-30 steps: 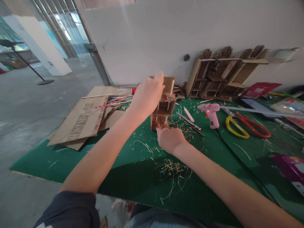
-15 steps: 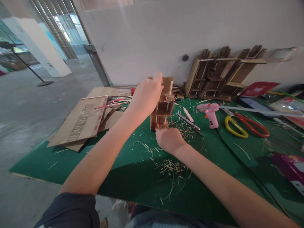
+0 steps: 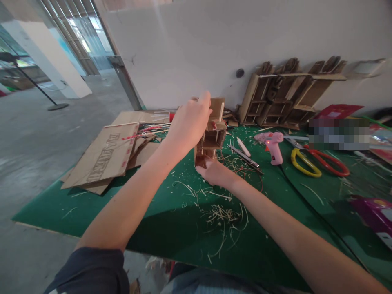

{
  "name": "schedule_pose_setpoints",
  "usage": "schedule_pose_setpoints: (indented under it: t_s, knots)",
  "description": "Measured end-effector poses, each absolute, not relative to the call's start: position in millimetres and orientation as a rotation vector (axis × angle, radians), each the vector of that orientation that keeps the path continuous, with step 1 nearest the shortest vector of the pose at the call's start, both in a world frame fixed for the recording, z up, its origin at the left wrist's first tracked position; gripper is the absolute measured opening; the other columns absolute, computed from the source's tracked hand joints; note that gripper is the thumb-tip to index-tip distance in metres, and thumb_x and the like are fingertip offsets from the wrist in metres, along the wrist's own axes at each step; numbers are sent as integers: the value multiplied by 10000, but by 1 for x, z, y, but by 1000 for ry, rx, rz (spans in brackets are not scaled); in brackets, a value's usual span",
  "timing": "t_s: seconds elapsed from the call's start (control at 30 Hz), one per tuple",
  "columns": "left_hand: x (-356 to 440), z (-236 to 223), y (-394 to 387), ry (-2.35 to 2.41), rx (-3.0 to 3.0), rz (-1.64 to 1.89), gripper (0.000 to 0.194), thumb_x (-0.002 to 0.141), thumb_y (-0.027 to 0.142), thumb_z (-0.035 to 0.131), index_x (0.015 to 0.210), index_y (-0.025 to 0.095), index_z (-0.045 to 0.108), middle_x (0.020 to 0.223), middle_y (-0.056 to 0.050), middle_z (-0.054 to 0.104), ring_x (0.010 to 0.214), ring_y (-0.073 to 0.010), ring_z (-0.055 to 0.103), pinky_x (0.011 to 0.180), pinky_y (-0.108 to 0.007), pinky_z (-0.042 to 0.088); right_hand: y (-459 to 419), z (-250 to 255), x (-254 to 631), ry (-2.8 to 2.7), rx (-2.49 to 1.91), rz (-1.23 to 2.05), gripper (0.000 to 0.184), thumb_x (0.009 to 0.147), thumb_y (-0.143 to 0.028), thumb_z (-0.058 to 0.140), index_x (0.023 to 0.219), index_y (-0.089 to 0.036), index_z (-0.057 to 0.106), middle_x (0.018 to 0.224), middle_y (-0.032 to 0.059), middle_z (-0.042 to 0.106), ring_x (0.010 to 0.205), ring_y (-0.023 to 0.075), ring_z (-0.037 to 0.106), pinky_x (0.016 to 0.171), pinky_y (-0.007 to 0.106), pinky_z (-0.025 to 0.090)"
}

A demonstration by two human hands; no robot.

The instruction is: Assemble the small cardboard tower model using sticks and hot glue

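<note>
A small cardboard model [image 3: 212,140] with stacked open compartments and pale sticks stands upright on the green table. My left hand [image 3: 194,118] is closed round its upper left part, and the fingers behind it are hidden. Down at the lowest compartment, my right hand [image 3: 216,171] grips the bottom front edge, its thumb low in front and its other fingertips partly hidden inside. Just right of the model lie a metal-bladed cutter [image 3: 244,157] and a white glue stick [image 3: 243,147].
A pink glue gun [image 3: 274,149] trails a black cord on the right, beside yellow-and-red-handled scissors [image 3: 320,161]. Larger cardboard structures [image 3: 277,100] lean on the wall. Flat cardboard sheets [image 3: 104,155] lie left. Thin shavings [image 3: 222,214] litter the green table [image 3: 171,232].
My right hand has shifted slightly left and up, and its fingers now reach into the lowest compartment. My left hand keeps its hold on the model's top.
</note>
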State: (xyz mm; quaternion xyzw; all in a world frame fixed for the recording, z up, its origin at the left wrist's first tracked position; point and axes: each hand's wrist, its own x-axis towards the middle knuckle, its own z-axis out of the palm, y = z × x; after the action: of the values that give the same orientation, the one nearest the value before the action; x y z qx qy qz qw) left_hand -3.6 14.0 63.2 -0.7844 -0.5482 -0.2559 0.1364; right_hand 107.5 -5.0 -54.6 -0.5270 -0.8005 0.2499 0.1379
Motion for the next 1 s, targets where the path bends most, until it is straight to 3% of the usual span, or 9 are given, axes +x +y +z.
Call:
schedule_pose_setpoints:
  t_s: [0.1, 0.23, 0.47, 0.57, 0.7, 0.83, 1.0]
  knots:
    - [-3, 63, 14, -1591, -2279, -753, 188, 965, 204, 413, 1134, 186, 491, 977, -79, 639, 916, -183, 622, 805, -291, 470, -5, -55, 102, -2042, -1532, 1142, 295, 931, -302, 389, 1190, -177, 454, 642, -12, 560, 414, 92, 472, 411, 226, 366]
    - [-4, 62, 15, -1539, -2265, -775, 167, 952, 185, 418, 1090, 164, 510, 957, -85, 648, 858, -189, 631, 758, -294, 478, -10, -53, 94, -1590, -1499, 1554, 348, 898, -241, 441, 1234, -198, 360, 585, -74, 462, 364, 65, 415, 346, 181, 253]
    - [-3, 64, 16, -1601, -2276, -776, 191, 958, 216, 432, 1132, 188, 506, 982, -75, 644, 919, -176, 622, 814, -282, 473, -17, -53, 90, -1616, -1512, 1533, 477, 897, -237, 444, 1337, -139, 287, 562, -60, 508, 384, 99, 500, 371, 195, 357]
    - [-3, 64, 14, -1601, -2274, -769, 200, 962, 207, 419, 1138, 175, 508, 974, -83, 643, 919, -182, 623, 819, -290, 474, -28, -52, 93, -1872, -1573, 1292, 593, 914, -298, 408, 1426, -65, 219, 654, 32, 609, 510, 156, 601, 491, 270, 453]
    - [-4, 62, 15, -1583, -2260, -769, 225, 964, 204, 406, 1169, 182, 498, 988, -91, 639, 906, -185, 626, 803, -292, 478, -40, -45, 98, -2441, -1766, 396, 641, 923, -353, 404, 1470, -47, 270, 858, 194, 675, 772, 270, 663, 652, 357, 437]
    - [-4, 62, 16, -1593, -2257, -762, 258, 963, 216, 414, 1212, 200, 478, 987, -78, 644, 912, -180, 622, 803, -280, 477, -34, -37, 101, -2686, -1750, -19, 489, 963, -397, 356, 1388, -174, 453, 885, 162, 697, 786, 277, 664, 631, 335, 391]
    - [-3, 63, 15, -1589, -2271, -765, 251, 965, 205, 400, 1201, 189, 485, 985, -91, 638, 909, -190, 622, 806, -299, 478, -20, -34, 98, -2671, -1734, -131, 463, 957, -417, 406, 1289, -124, 541, 972, 193, 696, 836, 281, 655, 615, 333, 377]
